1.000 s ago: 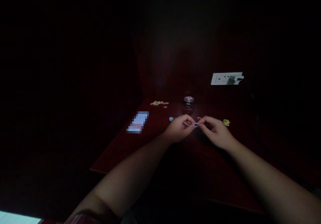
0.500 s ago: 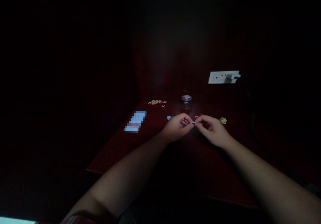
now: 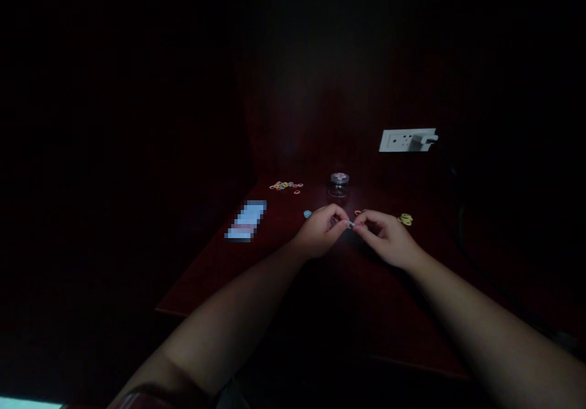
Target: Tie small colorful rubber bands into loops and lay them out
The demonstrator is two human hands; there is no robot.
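Both my hands meet over a dark red table (image 3: 256,275) in dim light. My left hand (image 3: 320,232) and my right hand (image 3: 384,235) are each closed in a pinch on the same small blue elastic band (image 3: 351,224), held between their fingertips just above the tabletop. A little blue band (image 3: 307,214) lies left of my left hand. Several yellow bands (image 3: 405,218) lie right of my right hand, and an orange one (image 3: 358,212) sits just behind the fingers.
A small clear jar with a lid (image 3: 339,184) stands behind my hands. Several coloured bands (image 3: 286,185) are scattered at the back left. A pale flat object (image 3: 246,220) lies on the left. A white wall socket with a plug (image 3: 407,140) is at the right.
My hands have stayed together on the blue band; the fingertips have drawn slightly closer, so less of the band shows. The view has shifted a little.
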